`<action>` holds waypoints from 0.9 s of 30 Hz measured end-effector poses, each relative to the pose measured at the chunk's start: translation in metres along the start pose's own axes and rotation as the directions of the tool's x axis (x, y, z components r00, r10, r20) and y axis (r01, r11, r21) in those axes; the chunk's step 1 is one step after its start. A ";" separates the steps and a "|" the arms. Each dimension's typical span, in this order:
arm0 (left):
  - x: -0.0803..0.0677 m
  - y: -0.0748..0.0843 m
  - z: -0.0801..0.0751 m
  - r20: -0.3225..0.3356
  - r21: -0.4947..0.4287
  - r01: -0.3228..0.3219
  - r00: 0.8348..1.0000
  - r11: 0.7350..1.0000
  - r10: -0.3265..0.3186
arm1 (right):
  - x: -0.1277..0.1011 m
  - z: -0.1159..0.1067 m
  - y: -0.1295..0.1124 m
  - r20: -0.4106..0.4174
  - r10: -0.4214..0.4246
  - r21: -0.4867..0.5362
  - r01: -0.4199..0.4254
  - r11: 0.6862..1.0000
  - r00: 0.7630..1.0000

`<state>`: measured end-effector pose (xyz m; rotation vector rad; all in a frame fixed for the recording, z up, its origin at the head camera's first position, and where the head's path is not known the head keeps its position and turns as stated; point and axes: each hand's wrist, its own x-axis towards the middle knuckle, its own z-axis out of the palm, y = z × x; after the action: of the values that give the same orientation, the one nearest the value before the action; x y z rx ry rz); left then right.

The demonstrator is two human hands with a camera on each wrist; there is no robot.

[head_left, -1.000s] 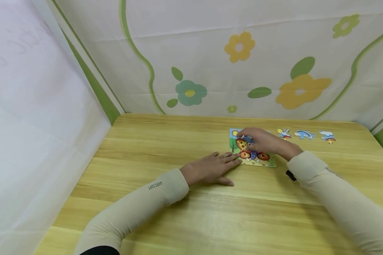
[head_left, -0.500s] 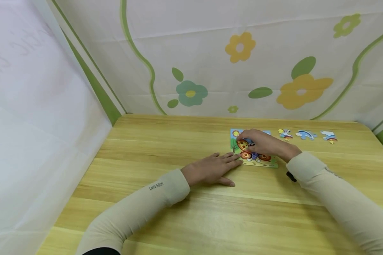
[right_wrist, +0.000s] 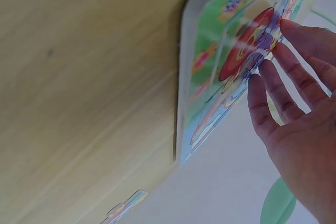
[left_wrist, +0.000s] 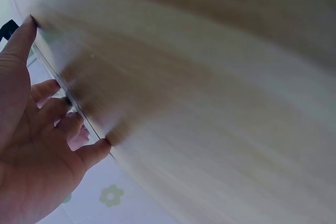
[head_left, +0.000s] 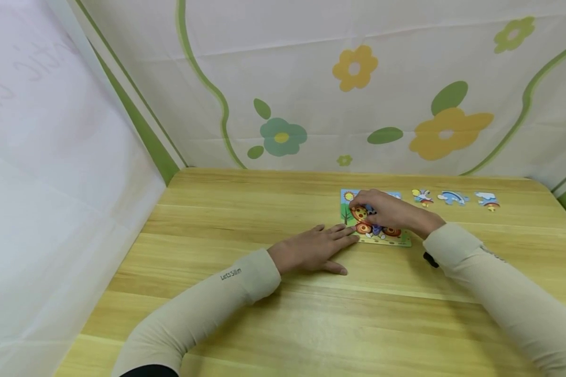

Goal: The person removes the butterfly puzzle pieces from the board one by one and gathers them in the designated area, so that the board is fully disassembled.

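The colourful, rectangular butterfly puzzle board point(head_left: 390, 240) lies on the pale wooden table point(head_left: 245, 209). The left hand point(head_left: 311, 248), fingers straight, spread, should brace its near-left corner; the right hand point(head_left: 387, 208), fingers bent, should press evenly: 1 doubt, whether it pinches anything, I cannot tell.

We see a table point(head_left: 283, 324) whose top looks like wood, with visible grain, smooth and softly shining. The puzzle board point(right_wrist: 210, 40) has a glossy printed face, which catches the light; whether its body is card or thin wood, we cannot tell. The backdrop point(head_left: 311, 99) seems matt, creased cloth, and the sleeves point(head_left: 207, 303) look like soft matt fabric.
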<state>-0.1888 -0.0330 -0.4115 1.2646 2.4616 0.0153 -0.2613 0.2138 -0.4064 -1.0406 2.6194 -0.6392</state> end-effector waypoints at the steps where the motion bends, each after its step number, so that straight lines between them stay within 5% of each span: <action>1: 0.000 0.000 0.000 -0.001 0.001 -0.001 1.000 1.000 0.001 | 0.000 0.000 0.000 0.001 -0.003 0.002 0.003 1.000 1.000; 27: -0.001 -0.001 0.000 0.001 -0.009 0.000 1.000 1.000 0.000 | 0.006 -0.001 0.002 0.020 -0.013 0.016 0.013 1.000 1.000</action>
<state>-0.1888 -0.0338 -0.4116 1.2600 2.4581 0.0249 -0.2672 0.2115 -0.4074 -1.0549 2.5885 -0.6482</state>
